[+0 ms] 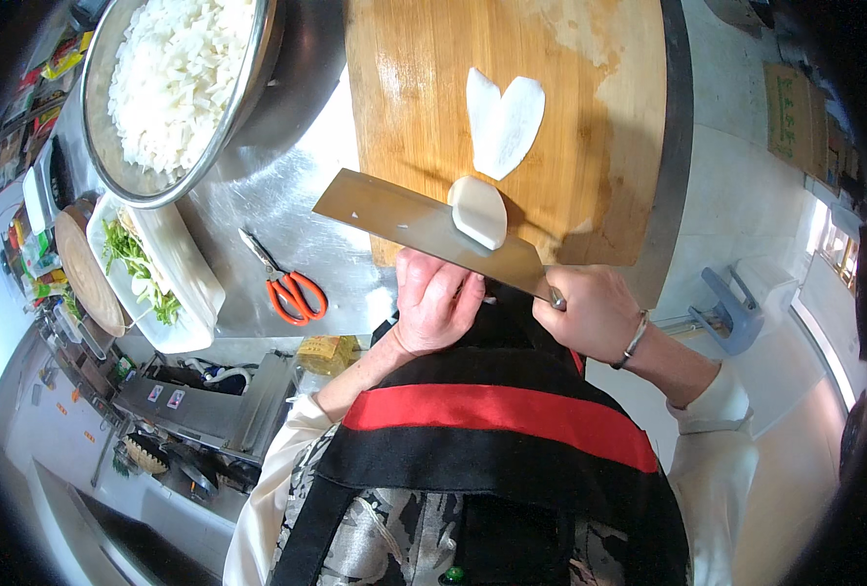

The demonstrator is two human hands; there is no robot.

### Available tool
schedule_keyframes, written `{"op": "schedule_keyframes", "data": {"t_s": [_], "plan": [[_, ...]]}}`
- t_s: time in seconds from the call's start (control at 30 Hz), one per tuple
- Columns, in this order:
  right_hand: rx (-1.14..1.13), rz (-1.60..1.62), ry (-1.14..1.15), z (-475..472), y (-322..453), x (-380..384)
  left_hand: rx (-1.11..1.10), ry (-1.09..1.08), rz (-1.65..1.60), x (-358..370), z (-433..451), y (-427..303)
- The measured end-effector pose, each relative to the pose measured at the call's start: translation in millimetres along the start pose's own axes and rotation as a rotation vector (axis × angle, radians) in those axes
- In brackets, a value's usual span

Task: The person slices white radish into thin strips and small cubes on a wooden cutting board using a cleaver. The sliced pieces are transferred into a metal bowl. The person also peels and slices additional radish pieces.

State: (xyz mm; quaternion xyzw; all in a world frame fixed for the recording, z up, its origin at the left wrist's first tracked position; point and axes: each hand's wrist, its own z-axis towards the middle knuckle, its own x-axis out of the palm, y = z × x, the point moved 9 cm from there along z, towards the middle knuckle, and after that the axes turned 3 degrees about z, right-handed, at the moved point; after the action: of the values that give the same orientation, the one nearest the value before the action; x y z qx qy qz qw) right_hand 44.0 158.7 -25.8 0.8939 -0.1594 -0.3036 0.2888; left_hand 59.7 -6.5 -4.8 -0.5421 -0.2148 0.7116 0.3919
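Note:
My right hand [587,304] grips the handle of a broad metal cleaver [404,217], its blade slanting up to the left over the board's front edge. A thick white food chunk [475,199] meets the blade's far edge; whether its lower part lies on the metal or is mirrored in it, I cannot tell. Just beyond lie thin white slices [507,121] in a V shape on the wooden cutting board [419,102]. On the near side of the blade is my left hand [437,304], fingers curled. The blade partly covers its fingertips, so any hold is unclear.
Left of the board stands a large metal bowl [217,157] of diced white food. Red-handled scissors [294,293] lie on the steel counter [221,220]. Beside them, a white tray [203,293] holds chopped greens [140,264]. A cardboard box [796,117] is at the far right.

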Motion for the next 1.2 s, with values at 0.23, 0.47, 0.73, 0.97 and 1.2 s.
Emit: {"op": "schedule_keyframes", "data": {"t_s": [0.23, 0.47, 0.73, 0.97, 1.2], "plan": [[-0.010, -0.022, -0.041, 41.6, -20.5, 12.8, -0.002, 0.018, -0.013, 2.2, 5.9, -1.8], [0.077, 0.047, 0.015, 71.3, -40.1, 17.9, -0.041, 0.083, 0.024, 0.8, 15.5, -7.3], [-0.014, 0.142, -0.029, 41.6, -9.1, -4.1, -0.065, 0.058, -0.005, 0.6, 11.7, -5.0], [-0.125, 0.091, -0.021, -26.8, 37.7, -24.4, -0.381, 0.124, -0.235, 19.3, -41.3, 37.8], [-0.003, 0.124, 0.065, -46.1, 35.7, -20.4, -1.052, -0.021, -1.428, 63.6, -83.1, 51.1]]}}
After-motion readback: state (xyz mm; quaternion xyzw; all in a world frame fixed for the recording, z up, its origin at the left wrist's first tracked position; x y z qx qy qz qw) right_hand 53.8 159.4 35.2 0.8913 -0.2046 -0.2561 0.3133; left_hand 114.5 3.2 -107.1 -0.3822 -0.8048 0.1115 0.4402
